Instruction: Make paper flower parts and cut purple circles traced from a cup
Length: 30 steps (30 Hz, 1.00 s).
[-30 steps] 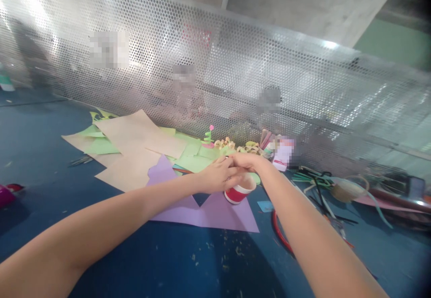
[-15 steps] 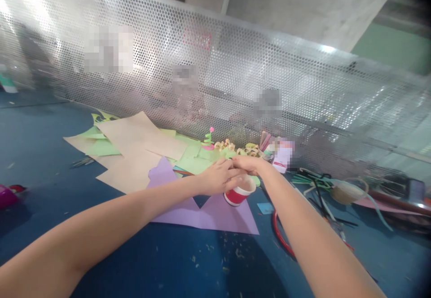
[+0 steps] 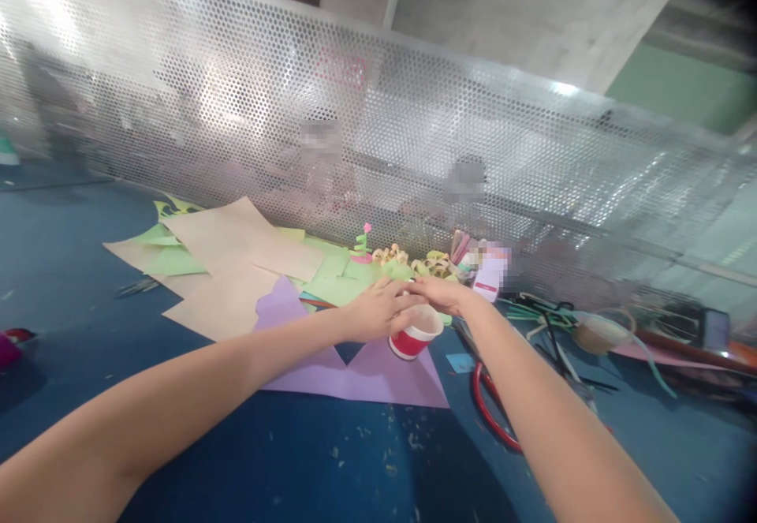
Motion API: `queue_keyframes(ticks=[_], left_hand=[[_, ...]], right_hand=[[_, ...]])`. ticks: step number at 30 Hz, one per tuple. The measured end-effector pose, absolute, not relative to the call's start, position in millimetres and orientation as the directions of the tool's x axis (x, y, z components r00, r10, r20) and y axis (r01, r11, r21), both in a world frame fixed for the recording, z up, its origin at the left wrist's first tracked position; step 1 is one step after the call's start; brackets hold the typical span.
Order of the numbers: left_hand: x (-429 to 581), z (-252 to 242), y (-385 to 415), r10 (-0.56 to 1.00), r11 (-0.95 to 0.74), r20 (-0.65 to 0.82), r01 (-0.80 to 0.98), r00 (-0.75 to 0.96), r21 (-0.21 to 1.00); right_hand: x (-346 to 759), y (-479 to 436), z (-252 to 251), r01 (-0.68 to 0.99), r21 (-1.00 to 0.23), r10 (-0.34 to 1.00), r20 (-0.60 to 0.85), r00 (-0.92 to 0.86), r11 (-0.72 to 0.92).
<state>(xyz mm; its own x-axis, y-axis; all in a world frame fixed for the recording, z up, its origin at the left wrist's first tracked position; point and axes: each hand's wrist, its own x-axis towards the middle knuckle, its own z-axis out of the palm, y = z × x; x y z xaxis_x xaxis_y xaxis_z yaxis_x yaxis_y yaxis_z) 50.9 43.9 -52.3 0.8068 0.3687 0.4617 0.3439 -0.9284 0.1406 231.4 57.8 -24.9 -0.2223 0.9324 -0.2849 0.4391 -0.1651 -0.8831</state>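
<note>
A white paper cup (image 3: pixel 415 335) with a red band stands over the purple paper (image 3: pixel 378 381), its open rim facing up. My left hand (image 3: pixel 382 308) is at the cup's left and far side, fingers bent and close together. Just beyond the rim, my right hand (image 3: pixel 438 293) reaches in from the right, its fingertips meeting those of my left hand. Whatever lies between the fingertips is hidden or too small to name. The purple paper has a notch cut into it and lies under my left forearm.
Beige sheets (image 3: pixel 236 247) and green paper (image 3: pixel 337 274) lie at the left and back. A small green spiral with a pink flower (image 3: pixel 363 243) stands near the perforated metal screen (image 3: pixel 260 113). Red-handled scissors (image 3: pixel 488 412) and a tangle of strips (image 3: pixel 550 326) are at the right.
The whole view has shifted slightly, so the table's items appear a little further left. Both hands keep nearly the same pose by the cup.
</note>
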Motion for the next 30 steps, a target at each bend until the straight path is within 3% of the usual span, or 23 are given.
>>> queue_keyframes(ticks=[20, 30], left_hand=[[57, -50, 39, 0.412, -0.911, 0.45, 0.373, 0.792, 0.178], [61, -49, 38, 0.408, -0.913, 0.435, 0.373, 0.802, 0.168]], right_hand=[[264, 34, -34, 0.289, -0.929, 0.967, -0.252, -0.027, -0.233], [277, 5, -40, 0.28, -0.944, 0.98, -0.139, 0.14, -0.174]])
